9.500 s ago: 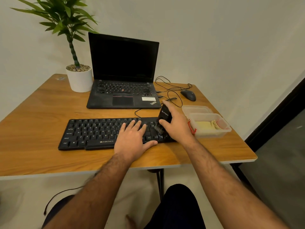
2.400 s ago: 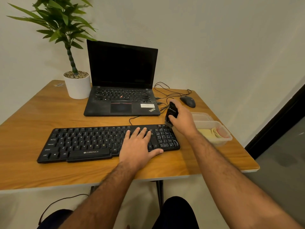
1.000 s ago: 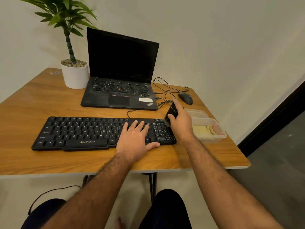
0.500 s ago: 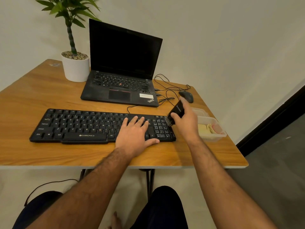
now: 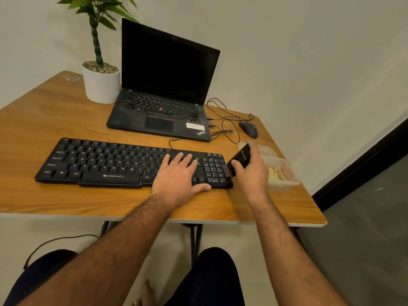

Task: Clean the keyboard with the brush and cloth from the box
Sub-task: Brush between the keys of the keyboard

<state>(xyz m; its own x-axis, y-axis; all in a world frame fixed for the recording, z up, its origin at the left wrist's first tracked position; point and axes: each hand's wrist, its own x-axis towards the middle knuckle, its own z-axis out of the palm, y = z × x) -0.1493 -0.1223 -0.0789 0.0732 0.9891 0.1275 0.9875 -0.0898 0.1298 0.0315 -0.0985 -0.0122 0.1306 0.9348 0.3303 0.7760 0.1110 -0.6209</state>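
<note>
The brushing step was in hand — the right hand (image 5: 254, 171) gripped the small black brush (image 5: 239, 159), fingers curled round its body, bristles angled down at the right edge of the long black wired keyboard (image 5: 132, 163) beside the number pad. The left hand (image 5: 178, 175) lay flat, fingers straight, pressing the keys to steady the board on the wooden worktop (image 5: 44, 120). Just beyond sat the clear plastic box (image 5: 284, 184) holding the pale yellow cloth (image 5: 274, 173) (untouched, by the look of it). Next, I judged, the brush should go down in the box and the cloth be pinched out — an easy reach.
</note>
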